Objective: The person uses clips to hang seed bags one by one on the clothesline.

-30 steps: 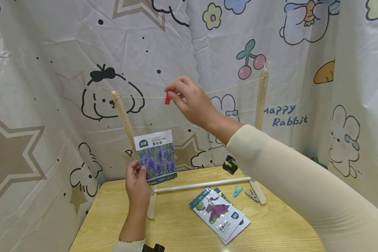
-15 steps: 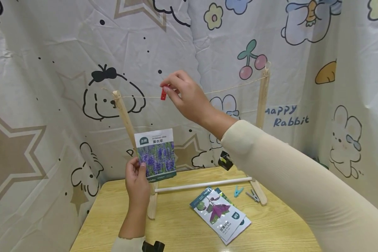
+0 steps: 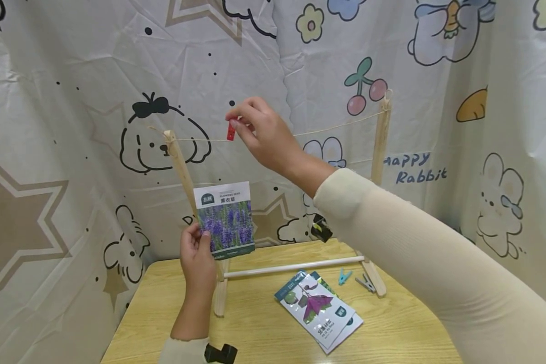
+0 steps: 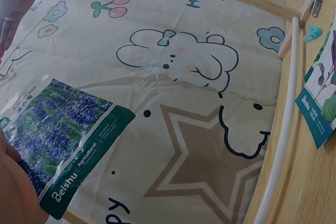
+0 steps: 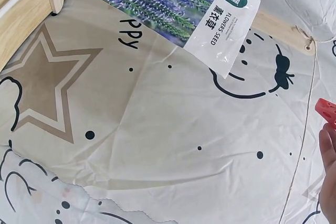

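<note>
My left hand (image 3: 197, 255) pinches the lower left edge of a lavender seed packet (image 3: 226, 222), held upright in front of the left post with its printed face toward me. Up at the string (image 3: 332, 125), my right hand (image 3: 264, 129) pinches a red clothespin (image 3: 230, 131) between thumb and fingers. In the head view the clothespin's lower end overlaps the string; in the right wrist view the clothespin (image 5: 326, 109) shows beside the string (image 5: 304, 135). The packet hangs below the string, apart from it.
Two wooden posts (image 3: 378, 146) carry the string, with a white rod (image 3: 296, 266) joining them low down. On the table (image 3: 264, 323) lie overlapping seed packets (image 3: 316, 311), a blue clothespin (image 3: 344, 276) and a grey clothespin (image 3: 365, 283). A printed curtain (image 3: 91, 126) stands behind.
My right hand has moved left and slightly up with the red clothespin. My left hand has raised the lavender seed packet a little.
</note>
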Action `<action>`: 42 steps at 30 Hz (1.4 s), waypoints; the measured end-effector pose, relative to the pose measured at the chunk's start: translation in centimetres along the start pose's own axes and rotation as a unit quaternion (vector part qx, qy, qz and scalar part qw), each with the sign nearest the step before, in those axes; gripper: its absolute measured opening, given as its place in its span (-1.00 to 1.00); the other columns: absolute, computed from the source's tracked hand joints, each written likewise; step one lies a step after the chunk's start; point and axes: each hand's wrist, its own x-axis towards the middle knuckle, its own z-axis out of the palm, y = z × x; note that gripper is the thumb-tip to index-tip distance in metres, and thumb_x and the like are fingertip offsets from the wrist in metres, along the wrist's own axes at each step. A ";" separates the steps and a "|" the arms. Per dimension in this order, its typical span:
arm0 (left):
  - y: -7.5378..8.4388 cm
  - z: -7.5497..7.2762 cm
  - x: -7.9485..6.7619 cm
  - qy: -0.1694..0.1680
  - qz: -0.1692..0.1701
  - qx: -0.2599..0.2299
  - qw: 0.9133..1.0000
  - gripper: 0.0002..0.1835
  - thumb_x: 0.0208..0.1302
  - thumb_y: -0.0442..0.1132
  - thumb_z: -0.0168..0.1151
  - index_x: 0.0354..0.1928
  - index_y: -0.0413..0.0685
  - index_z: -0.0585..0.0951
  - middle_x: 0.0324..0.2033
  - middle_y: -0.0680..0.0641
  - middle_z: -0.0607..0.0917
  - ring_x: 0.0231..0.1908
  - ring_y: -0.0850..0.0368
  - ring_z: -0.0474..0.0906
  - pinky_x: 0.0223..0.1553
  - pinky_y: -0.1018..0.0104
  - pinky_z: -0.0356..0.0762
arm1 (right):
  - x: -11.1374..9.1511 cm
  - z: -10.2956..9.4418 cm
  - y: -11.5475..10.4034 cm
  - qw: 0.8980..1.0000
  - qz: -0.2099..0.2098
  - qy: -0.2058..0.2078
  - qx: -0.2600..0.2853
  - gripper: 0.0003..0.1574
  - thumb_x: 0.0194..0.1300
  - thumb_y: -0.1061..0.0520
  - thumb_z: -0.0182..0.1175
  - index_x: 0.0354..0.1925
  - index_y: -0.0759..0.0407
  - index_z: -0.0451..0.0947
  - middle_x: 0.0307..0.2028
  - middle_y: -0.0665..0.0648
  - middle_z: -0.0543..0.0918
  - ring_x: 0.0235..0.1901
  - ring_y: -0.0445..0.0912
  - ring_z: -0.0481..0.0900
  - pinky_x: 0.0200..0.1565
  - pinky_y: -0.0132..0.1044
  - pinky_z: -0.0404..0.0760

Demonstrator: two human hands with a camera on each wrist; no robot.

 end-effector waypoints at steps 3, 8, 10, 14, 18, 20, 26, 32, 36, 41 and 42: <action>0.1 0.0 0.1 -0.001 0.000 0.002 1.000 -0.65 0.59 -0.34 -0.14 0.32 -0.27 0.31 0.05 0.01 0.31 0.08 0.19 0.30 0.09 0.52 0.31 | 0.3 0.0 -0.1 1.000 0.000 0.005 -0.002 -0.73 0.56 0.14 0.04 0.05 0.17 0.62 0.01 0.13 0.54 -0.03 -0.11 0.57 0.09 -0.39 0.57; 0.1 0.2 0.4 0.001 -0.001 0.007 1.000 -0.65 0.59 -0.32 -0.14 0.31 -0.25 0.32 0.05 0.01 0.32 0.09 0.18 0.31 0.09 0.51 0.31 | 0.8 0.2 -0.2 1.000 -0.005 0.004 -0.007 -0.73 0.56 0.13 0.05 0.03 0.16 0.64 -0.01 0.14 0.54 -0.03 -0.11 0.58 0.08 -0.36 0.58; 0.1 0.2 0.5 0.002 -0.002 0.009 1.000 -0.65 0.59 -0.31 -0.14 0.31 -0.25 0.32 0.05 0.01 0.32 0.09 0.18 0.31 0.10 0.50 0.31 | 1.0 0.2 -0.3 1.000 -0.008 0.001 -0.010 -0.74 0.55 0.12 0.07 0.02 0.15 0.65 -0.01 0.14 0.54 -0.04 -0.11 0.59 0.07 -0.32 0.59; 0.2 0.4 0.7 0.003 -0.003 0.011 1.000 -0.64 0.60 -0.30 -0.15 0.32 -0.25 0.32 0.05 -0.01 0.33 0.11 0.18 0.31 0.12 0.49 0.30 | 1.3 0.3 -0.6 1.000 -0.010 -0.009 -0.017 -0.74 0.55 0.11 0.08 0.03 0.13 0.65 0.01 0.13 0.55 -0.04 -0.12 0.60 0.05 -0.33 0.58; 0.2 0.5 0.8 0.003 0.000 0.011 1.000 -0.63 0.60 -0.30 -0.15 0.33 -0.26 0.31 0.08 -0.03 0.33 0.14 0.17 0.31 0.15 0.48 0.29 | 1.6 0.4 -1.0 1.000 -0.011 -0.010 -0.018 -0.74 0.55 0.11 0.08 0.02 0.15 0.66 0.00 0.13 0.59 -0.05 -0.12 0.61 0.08 -0.32 0.59; 0.2 0.6 0.8 0.002 0.002 0.009 1.000 -0.63 0.60 -0.30 -0.16 0.34 -0.26 0.30 0.11 -0.04 0.33 0.16 0.17 0.29 0.16 0.47 0.28 | 1.7 0.5 -1.0 1.000 -0.009 -0.011 -0.018 -0.74 0.55 0.11 0.08 0.00 0.16 0.66 0.00 0.12 0.62 -0.05 -0.13 0.63 0.09 -0.31 0.60; 0.4 0.7 0.9 -0.004 0.009 0.000 1.000 -0.62 0.61 -0.30 -0.17 0.35 -0.25 0.29 0.17 -0.08 0.31 0.21 0.16 0.27 0.22 0.40 0.28 | 2.2 0.6 -1.3 1.000 0.007 -0.018 -0.019 -0.74 0.55 0.09 0.08 0.00 0.14 0.66 -0.01 0.12 0.62 -0.04 -0.12 0.64 0.09 -0.33 0.60; 0.8 0.8 0.9 -0.005 -0.002 0.005 1.000 -0.60 0.62 -0.27 -0.18 0.39 -0.22 0.26 0.27 -0.15 0.29 0.33 0.09 0.25 0.36 0.20 0.22 | 2.5 0.5 -1.6 0.999 0.030 -0.027 -0.016 -0.73 0.55 0.08 0.07 0.04 0.10 0.65 -0.01 0.12 0.59 -0.01 -0.11 0.64 0.09 -0.39 0.58; 0.9 0.9 1.1 -0.007 0.000 0.007 1.000 -0.60 0.62 -0.28 -0.19 0.39 -0.24 0.25 0.27 -0.18 0.28 0.34 0.05 0.24 0.39 0.11 0.19 | 2.6 0.4 -1.7 0.999 0.040 -0.033 -0.014 -0.74 0.55 0.08 0.07 0.05 0.09 0.64 -0.01 0.11 0.59 0.01 -0.12 0.66 0.10 -0.39 0.58; 1.0 1.0 1.4 -0.009 0.003 0.007 1.000 -0.61 0.63 -0.26 -0.20 0.37 -0.24 0.26 0.23 -0.15 0.28 0.30 0.08 0.25 0.37 0.12 0.21 | 2.8 0.6 -1.8 0.997 0.054 -0.045 -0.014 -0.74 0.56 0.08 0.07 0.05 0.06 0.64 0.02 0.09 0.58 0.04 -0.13 0.66 0.09 -0.41 0.57; 1.0 1.0 1.4 -0.008 0.003 0.008 1.000 -0.61 0.63 -0.26 -0.20 0.37 -0.24 0.26 0.22 -0.13 0.29 0.29 0.09 0.26 0.36 0.13 0.22 | 2.8 0.7 -1.8 0.997 0.055 -0.048 -0.014 -0.74 0.56 0.07 0.07 0.05 0.06 0.63 0.02 0.09 0.58 0.05 -0.13 0.66 0.09 -0.42 0.57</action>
